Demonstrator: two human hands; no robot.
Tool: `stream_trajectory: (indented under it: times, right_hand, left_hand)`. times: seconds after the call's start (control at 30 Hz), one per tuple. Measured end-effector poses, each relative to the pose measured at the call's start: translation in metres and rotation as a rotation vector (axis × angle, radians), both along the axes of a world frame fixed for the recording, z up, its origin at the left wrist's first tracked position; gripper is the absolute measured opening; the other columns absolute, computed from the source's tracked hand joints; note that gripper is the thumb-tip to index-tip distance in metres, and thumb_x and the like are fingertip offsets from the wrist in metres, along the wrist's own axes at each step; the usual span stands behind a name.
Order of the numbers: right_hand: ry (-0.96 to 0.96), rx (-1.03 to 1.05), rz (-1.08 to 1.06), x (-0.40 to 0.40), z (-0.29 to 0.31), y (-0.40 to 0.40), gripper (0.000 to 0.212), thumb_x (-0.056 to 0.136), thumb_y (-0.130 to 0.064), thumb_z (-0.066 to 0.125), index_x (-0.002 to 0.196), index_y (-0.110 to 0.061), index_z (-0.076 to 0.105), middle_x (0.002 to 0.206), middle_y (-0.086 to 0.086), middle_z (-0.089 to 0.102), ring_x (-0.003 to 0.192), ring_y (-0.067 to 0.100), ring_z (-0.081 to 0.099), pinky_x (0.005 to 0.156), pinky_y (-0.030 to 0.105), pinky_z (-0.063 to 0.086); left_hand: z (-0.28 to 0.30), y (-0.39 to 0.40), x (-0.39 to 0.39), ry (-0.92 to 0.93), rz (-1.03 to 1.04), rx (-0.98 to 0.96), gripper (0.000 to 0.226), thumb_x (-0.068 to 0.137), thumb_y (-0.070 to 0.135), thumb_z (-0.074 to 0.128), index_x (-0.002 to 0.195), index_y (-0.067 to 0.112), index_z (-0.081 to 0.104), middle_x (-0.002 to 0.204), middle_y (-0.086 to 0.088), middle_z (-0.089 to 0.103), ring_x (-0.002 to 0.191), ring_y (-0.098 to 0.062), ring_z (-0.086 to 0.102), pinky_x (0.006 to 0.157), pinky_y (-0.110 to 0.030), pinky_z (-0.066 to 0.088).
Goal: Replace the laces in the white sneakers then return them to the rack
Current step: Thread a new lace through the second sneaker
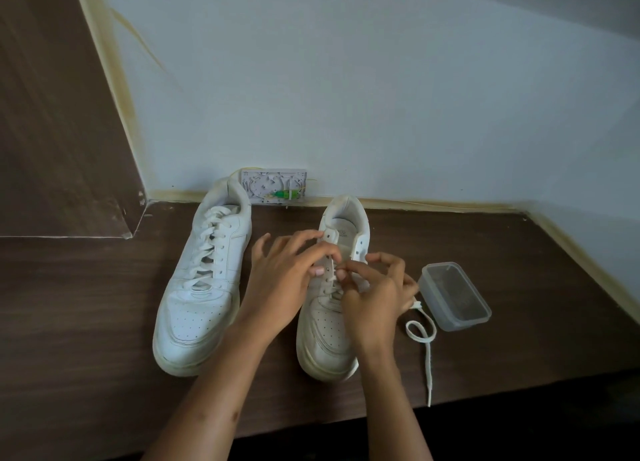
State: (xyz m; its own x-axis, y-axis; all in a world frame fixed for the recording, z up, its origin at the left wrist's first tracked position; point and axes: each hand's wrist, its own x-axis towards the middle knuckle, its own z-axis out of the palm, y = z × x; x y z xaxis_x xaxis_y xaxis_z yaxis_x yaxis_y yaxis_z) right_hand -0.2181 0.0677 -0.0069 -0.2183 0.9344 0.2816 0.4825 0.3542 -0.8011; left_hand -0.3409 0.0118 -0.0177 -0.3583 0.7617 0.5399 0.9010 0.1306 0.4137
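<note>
Clear plastic container [455,296], beside half-laced sneaker [325,325]

2 white sneakers side by side, toes near: left sneaker [202,280] laced, right sneaker [329,318] half-laced.

Two white sneakers on the wooden surface: a laced sneaker [201,280] on the left, a half-laced sneaker [332,308] on the right. One loose white lace [424,336] trails right of it. One clear plastic container [455,296], far right. One wall box [275,187], far back. Two hands: left hand [287,273], right hand [377,294].
</note>
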Motion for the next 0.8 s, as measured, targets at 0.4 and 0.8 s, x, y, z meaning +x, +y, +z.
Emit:
stream_trajectory:
  times: [0.4, 0.8]
  right_hand:
    - [0.068, -0.098, 0.044, 0.030, 0.024, -0.004, 0.015, 0.083, -0.025, 0.076, 0.082, -0.025, 0.060, 0.097, -0.007, 0.061, 0.089, 0.015, 0.060, 0.073, 0.027, 0.049]
    - [-0.159, -0.775, 0.104, 0.049, 0.016, 0.005, 0.052, 0.066, -0.045, 0.087, 0.093, -0.008, 0.064, 0.089, 0.005, 0.073, 0.078, 0.018, 0.072, 0.070, 0.036, 0.062]
  left_hand:
    - [-0.003, 0.000, -0.017, -0.331, -0.255, 0.087, 0.021, 0.087, 0.035, 0.067, 0.108, 0.034, 0.065, 0.105, 0.019, 0.066, 0.097, -0.004, 0.063, 0.089, -0.042, 0.051]
    - [0.005, -0.003, -0.017, -0.568, 0.214, 0.446, 0.006, 0.100, 0.013, 0.046, 0.101, 0.017, 0.050, 0.092, 0.005, 0.066, 0.085, -0.014, 0.067, 0.076, -0.034, 0.055]
